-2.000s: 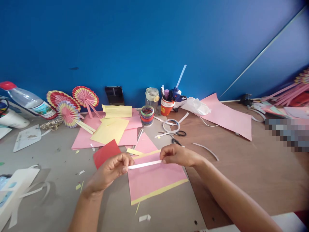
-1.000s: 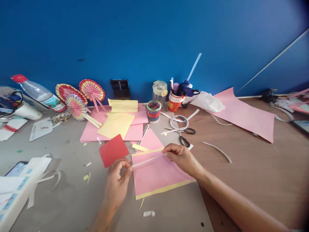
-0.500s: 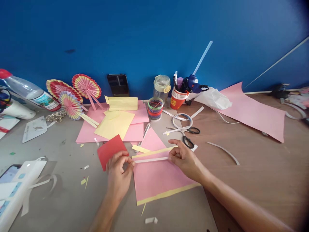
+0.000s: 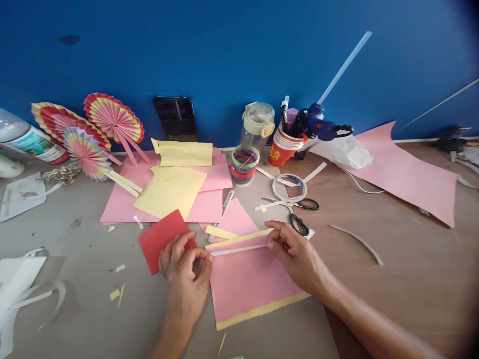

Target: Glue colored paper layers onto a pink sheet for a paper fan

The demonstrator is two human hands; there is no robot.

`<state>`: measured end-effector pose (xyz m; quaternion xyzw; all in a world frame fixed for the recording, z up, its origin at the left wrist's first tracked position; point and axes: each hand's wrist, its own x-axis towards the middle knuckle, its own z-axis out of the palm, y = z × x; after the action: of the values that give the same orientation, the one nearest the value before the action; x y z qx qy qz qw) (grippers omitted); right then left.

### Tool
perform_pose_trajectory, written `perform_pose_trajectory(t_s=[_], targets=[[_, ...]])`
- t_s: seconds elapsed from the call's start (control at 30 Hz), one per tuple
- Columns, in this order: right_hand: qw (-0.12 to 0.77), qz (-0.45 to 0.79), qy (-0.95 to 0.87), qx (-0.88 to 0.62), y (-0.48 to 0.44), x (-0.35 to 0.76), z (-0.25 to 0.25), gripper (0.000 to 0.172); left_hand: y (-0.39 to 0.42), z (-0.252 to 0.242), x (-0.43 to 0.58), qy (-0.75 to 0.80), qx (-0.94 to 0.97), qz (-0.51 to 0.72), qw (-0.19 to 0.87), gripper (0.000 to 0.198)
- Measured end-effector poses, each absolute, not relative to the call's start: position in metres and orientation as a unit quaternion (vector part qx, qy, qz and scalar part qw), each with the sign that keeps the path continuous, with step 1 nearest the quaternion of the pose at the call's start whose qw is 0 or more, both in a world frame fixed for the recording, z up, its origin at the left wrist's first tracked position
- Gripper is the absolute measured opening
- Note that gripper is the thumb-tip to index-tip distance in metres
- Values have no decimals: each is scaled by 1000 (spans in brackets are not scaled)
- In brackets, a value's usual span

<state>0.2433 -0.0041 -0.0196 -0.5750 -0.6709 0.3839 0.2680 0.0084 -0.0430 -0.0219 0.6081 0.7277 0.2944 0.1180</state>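
My left hand (image 4: 187, 269) pinches the left end of a narrow white strip (image 4: 239, 250). The strip's right end is between the thumb and fingers of my right hand (image 4: 292, 252). It stretches straight across a pink sheet of paper (image 4: 258, 281) just below the sheet's far yellow border; another yellow border runs along the near edge. Whether the strip lies flat on the sheet or just above it, I cannot tell. Partly under my left hand is a red card (image 4: 160, 239). Scissors (image 4: 297, 217) and a roll of tape (image 4: 290, 187) lie beyond my right hand.
Behind are yellow paper (image 4: 172, 189) on pink sheets, a utility knife (image 4: 224, 207), folded paper fans (image 4: 114, 117) and a jar of rubber bands (image 4: 244, 164). A paper cup (image 4: 282, 147) holds pens and a blue glue gun (image 4: 322, 122). A phone (image 4: 175, 118) leans on the wall.
The view has moved a little closer and shifted. Both hands still hold the strip across the pink sheet, my right fingers now more curled together.
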Motion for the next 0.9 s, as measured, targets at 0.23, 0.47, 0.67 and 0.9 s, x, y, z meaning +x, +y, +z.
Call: perform_pose_trajectory(t_s=[0.23,0.47,0.67,0.9], targets=[[266,244,-726,-585,-2,244,-26,42,-41,-23,14,718,625,287,103,19],[246,171,-769,-564,-1,240,-33,46,-40,-25,15,726,621,279,91,17],[241,127,-791,-548,0,236,-31,46,-40,-25,15,730,625,267,68,16],[245,117,-800,-535,2,232,-32,47,-40,-27,13,738,615,267,74,15]])
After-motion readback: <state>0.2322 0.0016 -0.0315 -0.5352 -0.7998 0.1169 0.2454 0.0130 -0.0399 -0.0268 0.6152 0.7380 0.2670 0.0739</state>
